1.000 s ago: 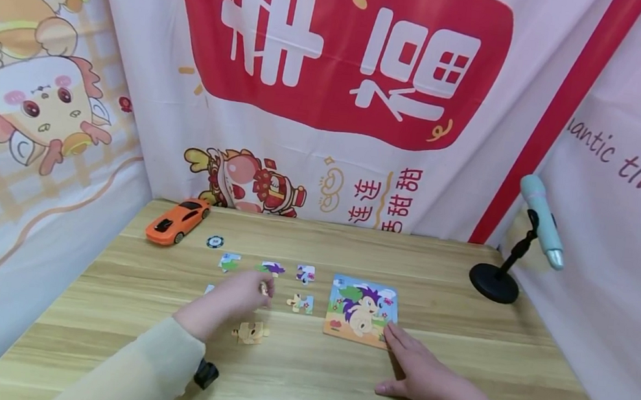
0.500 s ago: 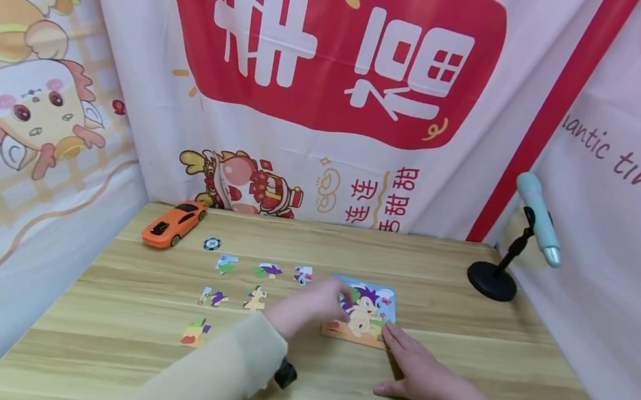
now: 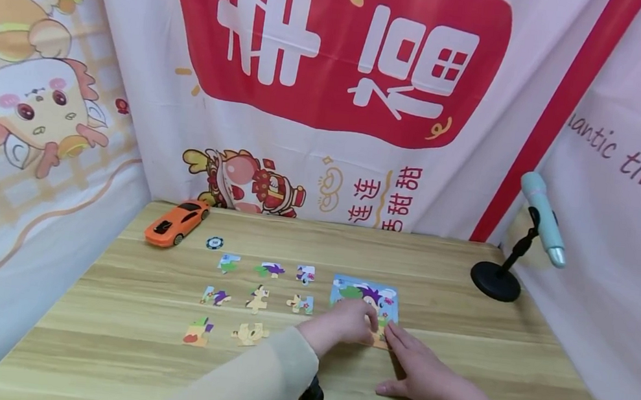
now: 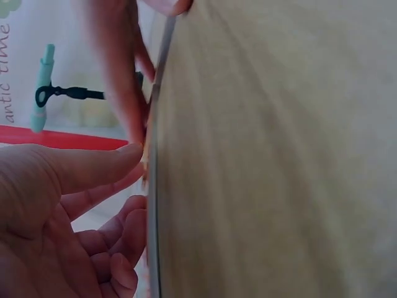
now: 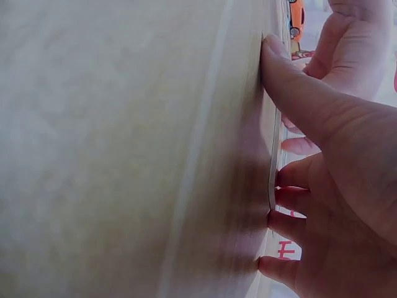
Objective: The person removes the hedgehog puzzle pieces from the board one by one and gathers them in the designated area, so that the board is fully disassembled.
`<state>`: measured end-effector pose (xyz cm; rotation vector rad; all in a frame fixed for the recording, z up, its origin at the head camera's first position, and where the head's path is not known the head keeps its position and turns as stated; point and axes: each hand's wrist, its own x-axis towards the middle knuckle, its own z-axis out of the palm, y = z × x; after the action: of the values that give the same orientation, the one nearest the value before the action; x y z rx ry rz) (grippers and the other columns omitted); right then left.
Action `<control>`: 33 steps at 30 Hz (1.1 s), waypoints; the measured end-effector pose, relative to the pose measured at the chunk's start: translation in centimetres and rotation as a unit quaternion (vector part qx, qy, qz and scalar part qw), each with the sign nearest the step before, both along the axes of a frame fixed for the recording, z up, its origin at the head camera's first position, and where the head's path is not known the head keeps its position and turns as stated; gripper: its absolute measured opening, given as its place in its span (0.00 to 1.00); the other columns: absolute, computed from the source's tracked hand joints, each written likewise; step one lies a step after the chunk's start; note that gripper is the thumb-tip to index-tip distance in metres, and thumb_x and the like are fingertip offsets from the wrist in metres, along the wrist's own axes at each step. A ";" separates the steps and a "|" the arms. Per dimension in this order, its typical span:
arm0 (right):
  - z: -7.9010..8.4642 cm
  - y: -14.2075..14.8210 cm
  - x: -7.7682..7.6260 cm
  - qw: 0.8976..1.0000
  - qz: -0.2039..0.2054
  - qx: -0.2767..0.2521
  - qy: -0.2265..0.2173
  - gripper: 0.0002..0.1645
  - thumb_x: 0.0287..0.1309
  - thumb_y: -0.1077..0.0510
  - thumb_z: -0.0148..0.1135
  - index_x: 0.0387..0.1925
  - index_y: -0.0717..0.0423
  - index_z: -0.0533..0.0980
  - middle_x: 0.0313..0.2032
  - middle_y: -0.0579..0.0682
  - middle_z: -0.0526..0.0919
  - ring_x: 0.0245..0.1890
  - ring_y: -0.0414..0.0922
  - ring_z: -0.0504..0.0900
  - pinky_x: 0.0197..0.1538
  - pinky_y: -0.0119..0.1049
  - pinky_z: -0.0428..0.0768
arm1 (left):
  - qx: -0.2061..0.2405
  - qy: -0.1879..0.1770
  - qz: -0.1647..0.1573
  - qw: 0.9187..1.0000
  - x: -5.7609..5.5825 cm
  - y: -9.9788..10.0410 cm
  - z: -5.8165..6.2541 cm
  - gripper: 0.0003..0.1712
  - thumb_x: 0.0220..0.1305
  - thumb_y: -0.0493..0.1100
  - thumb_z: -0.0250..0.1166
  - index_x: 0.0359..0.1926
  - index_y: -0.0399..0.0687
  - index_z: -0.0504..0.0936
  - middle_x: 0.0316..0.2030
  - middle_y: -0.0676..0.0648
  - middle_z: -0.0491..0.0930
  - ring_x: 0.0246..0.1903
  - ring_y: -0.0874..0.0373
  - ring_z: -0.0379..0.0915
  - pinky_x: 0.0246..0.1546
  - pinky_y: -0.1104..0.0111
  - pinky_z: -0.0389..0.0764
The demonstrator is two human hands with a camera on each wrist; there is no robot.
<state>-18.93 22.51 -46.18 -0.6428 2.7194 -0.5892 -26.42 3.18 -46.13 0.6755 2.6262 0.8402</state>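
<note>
A square puzzle board (image 3: pixel 348 290) with a purple-haired hedgehog picture lies right of the table's middle. Over its lower part reaches my left hand (image 3: pixel 347 322), thumb and forefinger bent down close together at the board's surface; I cannot tell whether a piece is between them. My right hand (image 3: pixel 425 375) touches the board's lower right edge with extended fingers, its thumb on the table. To the left, loose puzzle pieces lie in rows, among them a hedgehog-body piece (image 3: pixel 258 299), a beige piece (image 3: pixel 250 334) and a strawberry piece (image 3: pixel 198 332). The left hand hides the board's lower left and middle.
An orange toy car (image 3: pixel 177 223) stands at the back left, beside a round poker chip (image 3: pixel 214 243). A mint microphone (image 3: pixel 543 218) on a black stand (image 3: pixel 495 282) occupies the back right. Printed cloths (image 3: pixel 328 129) enclose the wooden table on three sides.
My left hand has moved right, from above the loose pieces to the board's left side, then to its lower right part. The right hand has stayed at the board's edge.
</note>
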 end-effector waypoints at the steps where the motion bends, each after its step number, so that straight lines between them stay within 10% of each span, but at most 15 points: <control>1: 0.0 0.1 -0.1 1.000 0.001 -0.003 0.004 0.65 0.49 0.29 0.67 0.74 0.66 0.54 0.74 0.63 0.51 0.71 0.63 0.53 0.67 0.62 0.56 | -0.001 0.004 -0.002 1.000 0.0 0.1 -0.1 0.08 0.54 0.45 0.75 0.32 0.57 0.83 0.31 0.58 0.77 0.31 0.61 0.70 0.36 0.66 0.73; 9: -0.1 1.0 -2.2 0.997 0.001 -0.022 0.079 0.51 0.41 0.34 0.77 0.61 0.60 0.71 0.54 0.56 0.75 0.52 0.52 0.75 0.55 0.53 0.74 | -0.010 0.023 -0.003 1.000 0.3 1.0 -0.2 0.13 0.50 0.46 0.78 0.29 0.56 0.79 0.28 0.58 0.74 0.29 0.61 0.69 0.31 0.69 0.70; 17: -0.6 2.0 -5.0 0.998 -0.046 -0.020 0.044 0.63 0.43 0.33 0.75 0.74 0.55 0.58 0.74 0.59 0.55 0.71 0.62 0.55 0.66 0.61 0.58 | -0.012 0.007 -0.003 1.000 0.0 1.0 -0.4 0.13 0.52 0.46 0.77 0.29 0.56 0.78 0.28 0.58 0.75 0.29 0.61 0.69 0.34 0.68 0.70; 33: -0.9 1.7 -5.7 0.999 -0.037 -0.004 0.014 0.63 0.46 0.33 0.73 0.74 0.59 0.56 0.74 0.59 0.54 0.71 0.63 0.55 0.67 0.62 0.56 | 0.024 -0.034 0.022 0.999 -0.4 0.7 -0.5 0.13 0.53 0.43 0.77 0.26 0.53 0.78 0.27 0.54 0.75 0.28 0.59 0.70 0.31 0.68 0.71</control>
<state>-24.68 24.25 -47.04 -0.5585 2.7786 -0.6128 -26.82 3.83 -46.64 0.5932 2.5769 0.9263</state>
